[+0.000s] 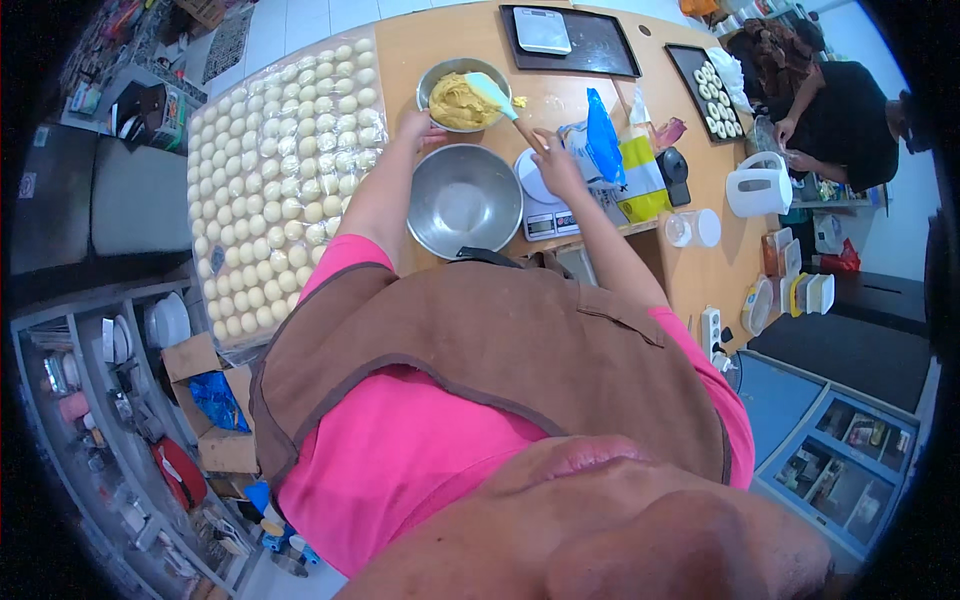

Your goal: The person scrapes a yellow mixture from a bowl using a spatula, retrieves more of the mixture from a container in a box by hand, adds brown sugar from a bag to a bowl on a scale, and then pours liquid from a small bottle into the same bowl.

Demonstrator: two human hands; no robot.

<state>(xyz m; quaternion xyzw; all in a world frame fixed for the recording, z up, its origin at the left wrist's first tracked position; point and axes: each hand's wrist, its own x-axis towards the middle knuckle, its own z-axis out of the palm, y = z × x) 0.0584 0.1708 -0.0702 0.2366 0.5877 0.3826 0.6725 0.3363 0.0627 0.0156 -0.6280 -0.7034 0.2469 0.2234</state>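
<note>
My left hand (420, 128) grips the left side of a steel bowl (432, 81) holding thick yellow mixture (455, 104). My right hand (550, 152) is closed on the wooden handle of a spatula (488, 92), whose pale mint head rests in the mixture. A larger steel bowl (465, 200) with a bare inside stands just below, nearer my body. To its right is a digital scale (542, 222) with a white top, beside blue and yellow-green packages (640, 180).
Rows of pale dough balls (285, 160) under plastic fill the left. Behind stand a dark tray (620, 60) with another scale (540, 30) and a tray of dough rings (715, 100). At right are a white kettle (755, 190), containers (690, 229) and another person (850, 125).
</note>
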